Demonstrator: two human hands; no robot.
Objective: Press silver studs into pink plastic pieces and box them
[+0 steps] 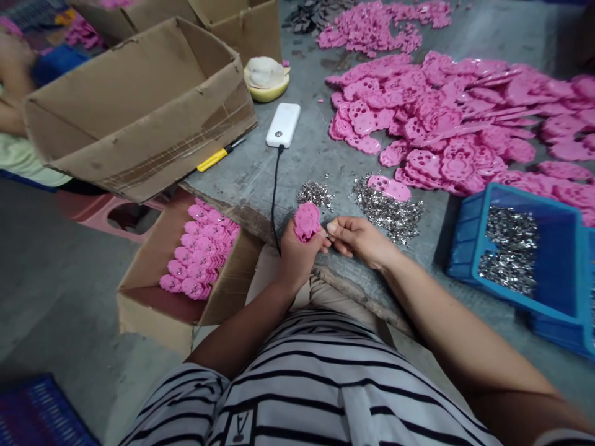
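Note:
My left hand (297, 253) is closed around a pink moulded plastic piece (307, 221), or a small stack of them, held upright over the table's front edge. Close beside it, my right hand (357, 238) pinches with thumb and forefinger at something too small to make out, perhaps metal. The fingertips of both hands nearly meet. Just beyond them lie a small heap of shiny metal parts (316, 194) and a larger metal heap (393, 210), with a flat pink piece (389, 187) resting on its far side.
Pink pieces (446, 124) spread across the table's right. A blue bin (465, 248) holds metal parts. Left are an open carton (139, 118), a yellow cutter (212, 160), a white power bank (283, 124) with a cable, and a lower box (153, 272) of stacked pink pieces. A person's arm (13, 87) shows far left.

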